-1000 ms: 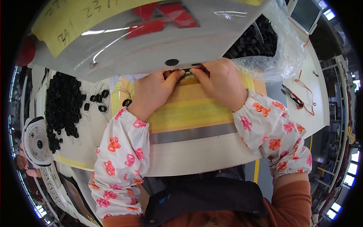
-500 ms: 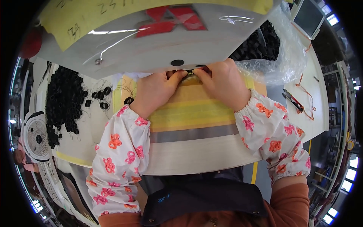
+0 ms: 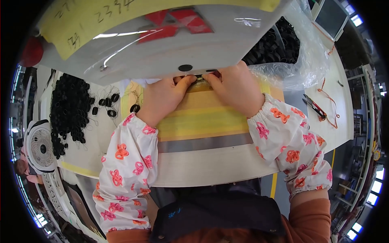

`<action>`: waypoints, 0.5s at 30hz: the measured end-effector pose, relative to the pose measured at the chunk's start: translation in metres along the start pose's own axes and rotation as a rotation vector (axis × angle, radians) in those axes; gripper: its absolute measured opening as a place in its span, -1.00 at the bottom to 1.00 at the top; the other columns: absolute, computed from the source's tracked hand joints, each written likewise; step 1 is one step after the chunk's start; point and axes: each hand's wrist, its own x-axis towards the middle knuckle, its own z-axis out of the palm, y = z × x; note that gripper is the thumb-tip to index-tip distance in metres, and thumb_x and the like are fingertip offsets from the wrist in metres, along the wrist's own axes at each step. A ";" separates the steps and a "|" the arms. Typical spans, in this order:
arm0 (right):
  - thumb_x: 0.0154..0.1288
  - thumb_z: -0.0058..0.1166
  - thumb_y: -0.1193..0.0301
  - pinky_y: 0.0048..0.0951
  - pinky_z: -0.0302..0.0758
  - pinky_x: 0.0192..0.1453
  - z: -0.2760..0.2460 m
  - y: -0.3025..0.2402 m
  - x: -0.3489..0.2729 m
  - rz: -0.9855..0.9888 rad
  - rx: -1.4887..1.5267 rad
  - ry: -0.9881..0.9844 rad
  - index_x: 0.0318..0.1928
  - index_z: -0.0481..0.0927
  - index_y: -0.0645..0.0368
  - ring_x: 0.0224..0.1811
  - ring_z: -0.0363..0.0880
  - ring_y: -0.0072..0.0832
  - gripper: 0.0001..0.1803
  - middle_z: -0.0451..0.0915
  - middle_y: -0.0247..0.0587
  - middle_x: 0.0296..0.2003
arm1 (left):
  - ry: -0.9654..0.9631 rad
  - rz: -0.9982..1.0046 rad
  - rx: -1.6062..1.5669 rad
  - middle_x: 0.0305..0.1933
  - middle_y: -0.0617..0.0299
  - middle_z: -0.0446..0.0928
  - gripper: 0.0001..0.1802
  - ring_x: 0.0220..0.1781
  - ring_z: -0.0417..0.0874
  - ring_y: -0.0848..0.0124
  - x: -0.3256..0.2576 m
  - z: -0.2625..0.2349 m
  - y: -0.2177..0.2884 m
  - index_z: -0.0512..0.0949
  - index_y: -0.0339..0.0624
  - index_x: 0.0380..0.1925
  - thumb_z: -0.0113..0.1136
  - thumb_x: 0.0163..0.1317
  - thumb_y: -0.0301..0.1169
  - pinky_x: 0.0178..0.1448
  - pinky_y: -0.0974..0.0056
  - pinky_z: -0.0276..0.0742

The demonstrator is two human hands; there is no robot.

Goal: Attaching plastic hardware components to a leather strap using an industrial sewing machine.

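Both hands meet at the front lower edge of a glossy grey-white machine head (image 3: 162,52), which looks like a sewing machine. My left hand (image 3: 164,95) is closed in a pinch, thumb forward, its other fingertips hidden under the machine. Opposite it, my right hand (image 3: 236,89) pinches the same way, thumb tip close to the left one. Between the thumbs shows a small dark piece with a shiny bit, too small to name. Beneath the hands lies a work surface covered with yellow and tan tape (image 3: 204,119). By my left wrist rests a small black ring (image 3: 135,108).
On the left are a heap of black rings (image 3: 71,109), several loose rings (image 3: 107,101) with threads, and a white fan (image 3: 40,146). A clear plastic bag (image 3: 304,67) of black bands (image 3: 279,44) stands at the back right. Thread snips (image 3: 315,107) with an orange cord lie right.
Both hands have shifted very slightly left, keeping their pinch at the machine. The machine head also appears a little further left, as the whole view has moved slightly.
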 end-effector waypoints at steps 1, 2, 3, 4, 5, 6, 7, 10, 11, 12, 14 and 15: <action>-0.07 0.08 0.56 -0.20 0.39 -0.41 0.001 0.001 0.000 0.000 0.005 0.002 -0.55 0.40 0.30 -0.47 0.46 -0.05 -0.88 0.47 0.01 -0.57 | 0.000 -0.002 0.005 -0.65 0.26 0.50 -0.64 -0.63 0.43 0.50 0.000 0.000 -0.001 0.58 -0.17 -0.41 0.14 0.08 -0.07 -0.48 0.37 0.30; -0.07 0.08 0.56 -0.20 0.39 -0.42 0.002 0.003 0.000 -0.020 0.023 0.020 -0.55 0.39 0.30 -0.47 0.46 -0.05 -0.88 0.47 0.02 -0.57 | -0.012 -0.007 -0.007 -0.63 0.26 0.50 -0.70 -0.61 0.47 0.42 0.001 0.002 -0.002 0.58 -0.12 -0.42 0.11 0.07 -0.12 -0.49 0.34 0.33; -0.07 0.08 0.56 -0.20 0.39 -0.43 0.002 0.004 0.000 -0.040 0.040 0.039 -0.55 0.39 0.31 -0.48 0.45 -0.05 -0.88 0.47 0.02 -0.57 | -0.024 -0.012 -0.019 -0.61 0.26 0.51 -0.76 -0.58 0.51 0.34 0.002 0.003 -0.002 0.57 -0.07 -0.43 0.09 0.07 -0.17 -0.50 0.31 0.35; -0.07 0.08 0.56 -0.20 0.39 -0.43 0.001 0.003 -0.001 -0.045 0.046 0.043 -0.55 0.39 0.31 -0.48 0.45 -0.05 -0.88 0.47 0.02 -0.57 | -0.020 -0.012 -0.011 -0.61 0.26 0.51 -0.76 -0.58 0.51 0.34 0.001 0.004 -0.001 0.57 -0.07 -0.43 0.09 0.07 -0.17 -0.50 0.31 0.35; -0.07 0.08 0.56 -0.20 0.38 -0.44 -0.002 0.002 -0.002 -0.030 0.020 0.036 -0.55 0.39 0.31 -0.49 0.45 -0.06 -0.87 0.47 0.02 -0.57 | -0.003 -0.004 -0.025 -0.59 0.26 0.52 -0.75 -0.57 0.53 0.33 0.001 0.005 0.001 0.58 -0.07 -0.42 0.09 0.07 -0.16 -0.50 0.30 0.36; -0.07 0.08 0.56 -0.21 0.38 -0.44 -0.004 0.001 -0.002 -0.016 -0.007 0.029 -0.55 0.39 0.30 -0.50 0.45 -0.06 -0.87 0.47 0.01 -0.57 | 0.014 0.006 -0.038 -0.58 0.26 0.53 -0.74 -0.55 0.54 0.32 0.000 0.005 0.003 0.58 -0.06 -0.41 0.08 0.07 -0.15 -0.49 0.29 0.36; -0.07 0.08 0.56 -0.21 0.38 -0.44 -0.005 0.001 -0.002 -0.022 -0.008 0.039 -0.55 0.39 0.30 -0.50 0.45 -0.06 -0.87 0.47 0.01 -0.57 | 0.018 0.014 -0.033 -0.58 0.26 0.53 -0.74 -0.55 0.54 0.32 0.001 0.005 0.003 0.58 -0.06 -0.41 0.08 0.07 -0.15 -0.49 0.29 0.36; -0.06 0.09 0.53 -0.21 0.38 -0.45 -0.003 0.002 -0.004 0.004 0.015 0.025 -0.54 0.39 0.29 -0.52 0.45 -0.07 -0.86 0.47 -0.01 -0.59 | -0.013 0.021 -0.059 -0.61 0.27 0.52 -0.67 -0.60 0.43 0.54 0.001 0.004 0.002 0.57 -0.18 -0.38 0.14 0.08 -0.13 -0.45 0.39 0.33; -0.04 0.11 0.51 -0.29 0.38 -0.49 -0.001 0.000 -0.005 0.008 -0.028 0.047 -0.53 0.45 0.31 -0.56 0.46 -0.16 -0.88 0.48 -0.04 -0.61 | -0.012 0.009 -0.067 -0.60 0.25 0.52 -0.67 -0.59 0.45 0.53 0.001 0.004 0.000 0.57 -0.20 -0.37 0.14 0.08 -0.14 -0.44 0.39 0.34; -0.03 0.12 0.49 -0.38 0.38 -0.52 0.002 0.000 -0.006 0.012 -0.071 0.068 -0.53 0.52 0.32 -0.61 0.46 -0.25 -0.88 0.49 -0.07 -0.63 | -0.010 -0.002 -0.075 -0.59 0.22 0.53 -0.67 -0.58 0.47 0.51 0.000 0.004 -0.002 0.56 -0.22 -0.37 0.14 0.08 -0.15 -0.44 0.39 0.34; -0.04 0.13 0.49 -0.37 0.38 -0.53 0.000 0.004 -0.006 -0.021 -0.057 0.074 -0.53 0.50 0.31 -0.61 0.46 -0.25 -0.88 0.48 -0.08 -0.63 | 0.024 0.040 -0.079 -0.57 0.22 0.54 -0.70 -0.56 0.52 0.42 0.000 0.010 -0.006 0.56 -0.18 -0.42 0.12 0.07 -0.16 -0.45 0.35 0.37; -0.05 0.13 0.50 -0.37 0.38 -0.53 0.001 0.007 -0.006 -0.055 -0.017 0.065 -0.53 0.49 0.29 -0.60 0.46 -0.26 -0.88 0.48 -0.10 -0.64 | 0.060 0.056 -0.070 -0.56 0.22 0.55 -0.72 -0.54 0.57 0.33 0.000 0.011 -0.006 0.57 -0.14 -0.47 0.09 0.07 -0.16 -0.47 0.32 0.40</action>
